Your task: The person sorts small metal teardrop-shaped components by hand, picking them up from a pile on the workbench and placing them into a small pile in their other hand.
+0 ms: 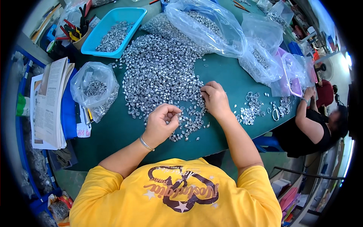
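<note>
A wide pile of small silver teardrop-shaped metal pieces (159, 72) covers the middle of the green table. My left hand (160, 123), with a silver bangle at its wrist, is at the pile's near edge. Its thumb and forefinger are pinched together by a small silver metal piece (180, 114). Farther right, my right hand (216, 99) rests at the pile's right edge, fingers curled down and closed. Whatever lies under those fingertips is hidden. Loose metal pieces (189, 126) are scattered between and just below the two hands.
A turquoise basket (132, 28) of metal parts stands far left, with an open plastic bag (90, 89) below it. Large clear bags (211, 26) lie at the back. Smaller silver parts (249, 109) form a heap on the right. Beyond it sits another person (308, 128).
</note>
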`<move>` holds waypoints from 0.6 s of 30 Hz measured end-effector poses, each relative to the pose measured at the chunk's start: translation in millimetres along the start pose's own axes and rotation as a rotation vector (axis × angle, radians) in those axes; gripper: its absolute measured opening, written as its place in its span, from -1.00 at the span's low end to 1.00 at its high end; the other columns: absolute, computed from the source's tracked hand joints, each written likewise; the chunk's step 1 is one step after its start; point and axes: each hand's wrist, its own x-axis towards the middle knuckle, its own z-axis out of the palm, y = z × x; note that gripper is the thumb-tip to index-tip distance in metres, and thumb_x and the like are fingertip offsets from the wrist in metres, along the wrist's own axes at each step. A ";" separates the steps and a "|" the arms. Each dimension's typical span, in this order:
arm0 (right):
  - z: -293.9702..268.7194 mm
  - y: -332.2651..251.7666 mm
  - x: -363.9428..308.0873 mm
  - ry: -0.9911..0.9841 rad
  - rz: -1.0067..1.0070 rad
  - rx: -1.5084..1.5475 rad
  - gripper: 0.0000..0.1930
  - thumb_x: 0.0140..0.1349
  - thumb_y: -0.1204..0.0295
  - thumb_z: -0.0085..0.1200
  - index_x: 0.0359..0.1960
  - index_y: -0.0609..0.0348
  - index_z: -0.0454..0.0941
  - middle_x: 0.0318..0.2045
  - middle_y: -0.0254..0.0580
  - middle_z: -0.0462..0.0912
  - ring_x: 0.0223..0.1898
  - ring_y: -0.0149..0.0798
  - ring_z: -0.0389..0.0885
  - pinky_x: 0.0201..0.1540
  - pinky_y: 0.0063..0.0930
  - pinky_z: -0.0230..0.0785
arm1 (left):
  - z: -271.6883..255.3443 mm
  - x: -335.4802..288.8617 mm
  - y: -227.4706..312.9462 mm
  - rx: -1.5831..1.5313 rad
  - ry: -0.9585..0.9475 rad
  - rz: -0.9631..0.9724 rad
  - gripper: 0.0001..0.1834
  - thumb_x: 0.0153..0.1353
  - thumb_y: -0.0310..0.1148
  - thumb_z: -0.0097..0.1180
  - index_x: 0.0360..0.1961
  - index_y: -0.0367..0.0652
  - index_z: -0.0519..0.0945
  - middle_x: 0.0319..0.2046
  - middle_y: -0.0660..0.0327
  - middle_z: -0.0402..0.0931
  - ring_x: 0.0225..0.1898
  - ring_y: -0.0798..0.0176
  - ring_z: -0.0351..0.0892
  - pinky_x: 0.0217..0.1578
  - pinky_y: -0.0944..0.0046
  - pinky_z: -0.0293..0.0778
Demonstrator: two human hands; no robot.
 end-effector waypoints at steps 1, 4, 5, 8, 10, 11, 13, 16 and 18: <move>-1.3 0.4 1.3 -0.020 0.017 0.015 -0.91 -0.08 0.58 0.11 -0.47 0.22 0.54 -0.37 -0.19 0.52 -0.28 -0.10 0.46 -0.22 -0.32 0.36 | -0.9 0.3 0.8 0.022 0.008 0.055 -0.87 0.02 -0.72 -0.05 -0.43 -0.34 0.50 -0.34 0.21 0.40 -0.44 0.43 0.50 -0.41 0.52 0.48; -6.0 2.6 -2.5 0.016 -0.050 -0.007 -0.93 -0.06 0.57 0.11 -0.48 0.24 0.53 -0.41 -0.18 0.54 -0.33 -0.09 0.50 -0.26 -0.36 0.38 | -6.2 0.8 0.7 0.092 0.024 0.223 -0.86 -0.02 -0.74 -0.03 -0.45 -0.32 0.49 -0.34 0.19 0.40 -0.40 0.41 0.50 -0.38 0.50 0.49; -9.7 2.9 -3.9 0.023 0.038 0.056 -0.93 -0.04 0.57 0.11 -0.47 0.25 0.52 -0.44 -0.16 0.55 -0.37 -0.11 0.51 -0.30 -0.39 0.38 | -5.4 1.5 0.2 0.052 0.029 0.245 -0.86 -0.02 -0.75 -0.03 -0.44 -0.32 0.49 -0.33 0.19 0.40 -0.39 0.40 0.51 -0.37 0.50 0.49; -18.2 5.2 -7.5 0.066 0.301 0.261 -0.93 0.05 0.53 0.09 -0.47 0.30 0.51 -0.61 -0.13 0.55 -0.57 -0.29 0.53 -0.46 -0.52 0.37 | -4.7 0.3 0.6 -0.030 0.037 0.256 -0.86 0.00 -0.74 -0.03 -0.42 -0.34 0.49 -0.32 0.17 0.41 -0.36 0.36 0.53 -0.34 0.48 0.49; -21.4 14.4 -5.7 0.055 0.412 0.422 -0.92 0.08 0.54 0.07 -0.46 0.32 0.50 -0.62 -0.26 0.54 -0.55 -0.49 0.48 -0.48 -0.59 0.35 | -4.5 0.0 -1.6 -0.054 0.049 0.214 -0.86 0.02 -0.73 -0.03 -0.40 -0.34 0.50 -0.32 0.17 0.41 -0.35 0.36 0.53 -0.33 0.48 0.49; -22.8 17.2 -6.4 0.024 0.460 0.485 -0.93 0.08 0.55 0.05 -0.45 0.33 0.50 -0.60 -0.29 0.55 -0.54 -0.52 0.48 -0.48 -0.62 0.34 | -5.0 0.1 -2.6 -0.065 0.055 0.193 -0.86 0.02 -0.73 -0.03 -0.39 -0.34 0.50 -0.31 0.17 0.41 -0.35 0.36 0.54 -0.33 0.48 0.49; -23.2 17.7 -7.3 0.034 0.489 0.674 -0.94 0.09 0.57 0.04 -0.43 0.33 0.49 -0.56 -0.28 0.56 -0.54 -0.52 0.49 -0.47 -0.65 0.34 | -5.6 1.7 -5.6 0.037 0.057 0.244 -0.87 0.02 -0.72 -0.03 -0.38 -0.36 0.50 -0.33 0.16 0.42 -0.38 0.35 0.55 -0.36 0.47 0.50; -23.0 16.0 -8.5 0.003 0.526 0.806 -0.88 0.11 0.60 -0.01 -0.31 0.36 0.50 -0.50 -0.23 0.58 -0.53 -0.49 0.51 -0.48 -0.68 0.35 | -4.9 3.6 -6.3 0.126 0.085 0.284 -0.87 -0.01 -0.72 -0.01 -0.39 -0.37 0.50 -0.35 0.14 0.44 -0.41 0.35 0.56 -0.40 0.48 0.51; -22.3 8.0 -4.5 -0.021 0.646 0.885 -0.82 0.11 0.60 -0.02 -0.23 0.35 0.51 -0.48 -0.20 0.60 -0.52 -0.47 0.53 -0.49 -0.68 0.37 | -6.1 4.5 -8.5 0.186 0.091 0.280 -0.87 -0.01 -0.72 0.00 -0.40 -0.37 0.51 -0.35 0.14 0.44 -0.41 0.35 0.56 -0.41 0.48 0.52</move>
